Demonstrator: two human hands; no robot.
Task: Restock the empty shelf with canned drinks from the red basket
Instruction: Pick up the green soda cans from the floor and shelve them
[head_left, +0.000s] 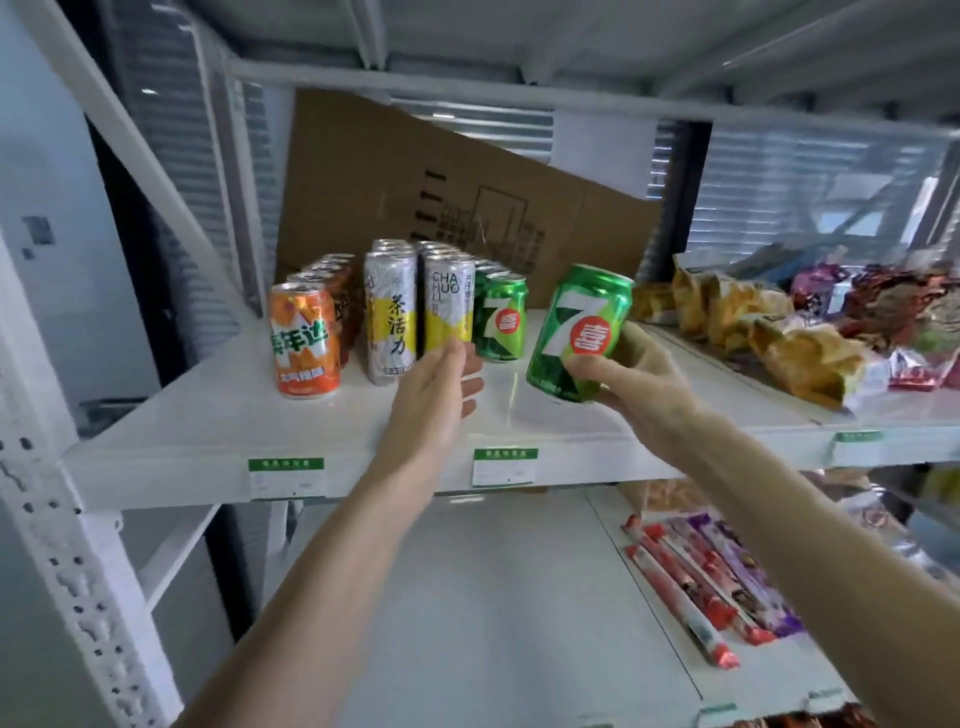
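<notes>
Here the right hand (631, 382) grips a green 7-Up can (581, 332), thumb across its front and fingers curled behind, holding it tilted just above the white shelf (218, 415), right of the cans already standing there. The left hand (434, 387) reaches in with fingers straight and relaxed, holding nothing, its fingertips close to the front tall white-and-yellow tea can (448, 304) (whether they touch it I cannot tell). On the shelf the rows run front to back: orange soda cans (304, 340) at the left, two rows of tall tea cans (389, 312) in the middle, then green 7-Up cans (500, 317). A cardboard sheet (441, 192) leans at the far side behind them. Snack bags (769, 332) lie on the shelf to the right, and wrapped snack sticks (691, 587) on the lower shelf.
</notes>
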